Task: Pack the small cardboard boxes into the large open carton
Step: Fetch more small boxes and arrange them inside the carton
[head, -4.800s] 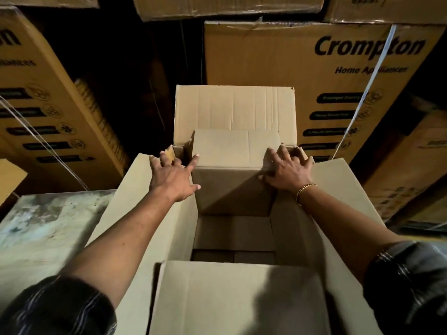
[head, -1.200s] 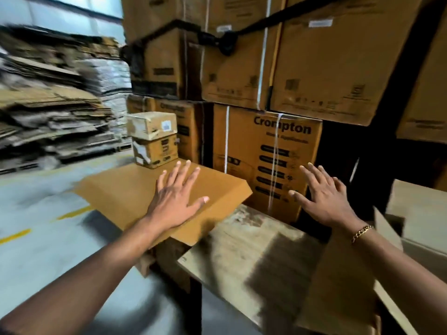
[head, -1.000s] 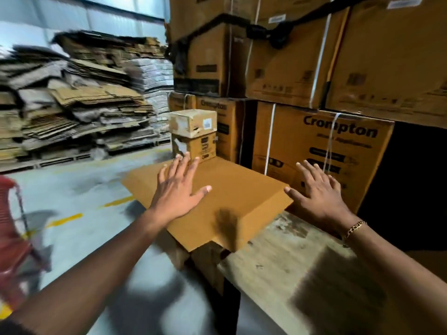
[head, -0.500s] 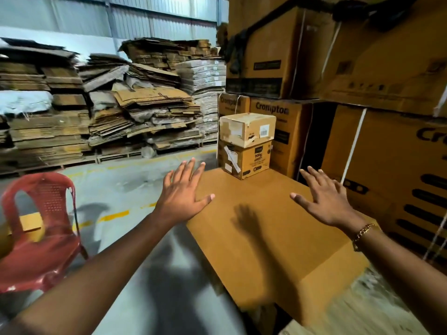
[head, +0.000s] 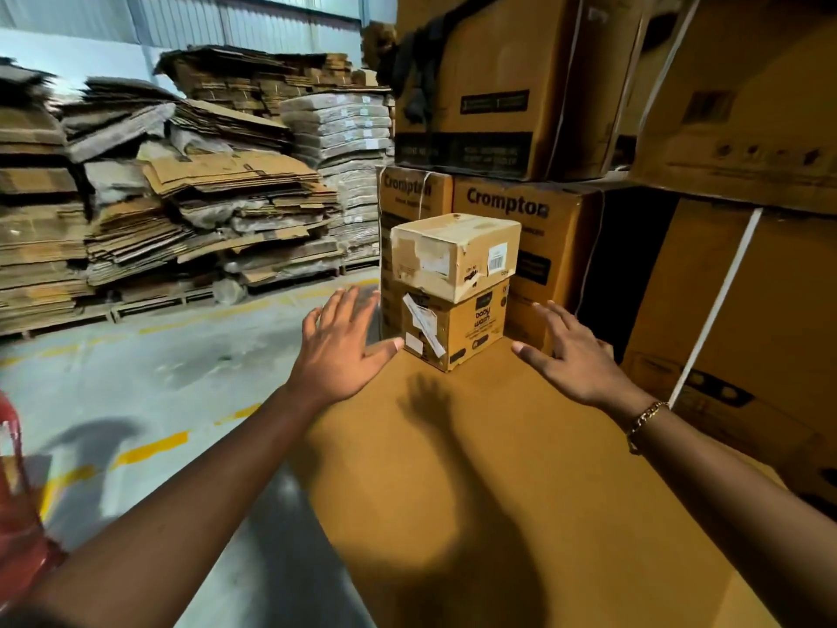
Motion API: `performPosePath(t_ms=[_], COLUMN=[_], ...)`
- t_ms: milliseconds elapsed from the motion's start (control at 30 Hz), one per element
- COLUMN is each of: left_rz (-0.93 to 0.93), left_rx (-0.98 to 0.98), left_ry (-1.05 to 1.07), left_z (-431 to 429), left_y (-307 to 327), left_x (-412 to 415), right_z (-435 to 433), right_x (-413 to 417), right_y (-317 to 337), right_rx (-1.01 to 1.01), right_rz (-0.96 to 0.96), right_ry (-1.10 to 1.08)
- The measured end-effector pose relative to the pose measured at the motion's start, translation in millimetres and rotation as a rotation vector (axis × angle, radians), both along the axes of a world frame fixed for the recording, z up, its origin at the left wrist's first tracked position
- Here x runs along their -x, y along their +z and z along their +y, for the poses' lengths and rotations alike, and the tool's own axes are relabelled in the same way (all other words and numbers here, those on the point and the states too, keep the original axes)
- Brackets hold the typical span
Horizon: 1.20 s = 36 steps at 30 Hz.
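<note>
Flanking small boxes [head: 453,265], left hand [head: 339,355] and right hand [head: 571,362] spread wide (apparently empty).

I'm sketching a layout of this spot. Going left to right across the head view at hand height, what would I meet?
Red chair → left hand → two stacked small boxes → right hand → white strap on a large carton.
</note>
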<state>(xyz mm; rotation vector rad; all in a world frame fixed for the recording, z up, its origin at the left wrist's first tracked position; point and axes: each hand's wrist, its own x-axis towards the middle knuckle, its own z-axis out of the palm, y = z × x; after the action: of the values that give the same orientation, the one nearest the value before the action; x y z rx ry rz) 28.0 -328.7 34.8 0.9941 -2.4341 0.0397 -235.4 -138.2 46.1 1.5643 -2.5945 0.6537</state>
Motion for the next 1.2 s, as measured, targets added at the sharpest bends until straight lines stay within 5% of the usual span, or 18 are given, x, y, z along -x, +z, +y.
performPosePath(t_ms=[233,433,633,933,1200], left_rz=[0.021,0.068,0.321,0.519,0.336], left_rx=[-0.149,-0.457,-0.912,-1.259,-1.457], left_ry=[-0.143,-0.205,-0.248,-0.341,-0.333], left_z=[-168.4,-311.2,-403.9,-450.2,-474.7], left_y=[-29.4,-31.2,-14.5,8.4,8.4], left_x=[76.9,134.4,197.7,267.6,301.4], right_z=[-158.9,-270.3,-338.7,-407.7,-428.7], right_x=[26.6,53.5,84.2,120.2,149.7], right_y=[-30.0,-37.6,-19.1,-8.8,4.4], right_rx=[0.185,0.282,0.438,0.478,0.394], right_rz=[-0.367,-0.696,-1.029,-1.168,-1.255], right_ry=[-0.108,-0.306,-0.481,-0.559,-0.674])
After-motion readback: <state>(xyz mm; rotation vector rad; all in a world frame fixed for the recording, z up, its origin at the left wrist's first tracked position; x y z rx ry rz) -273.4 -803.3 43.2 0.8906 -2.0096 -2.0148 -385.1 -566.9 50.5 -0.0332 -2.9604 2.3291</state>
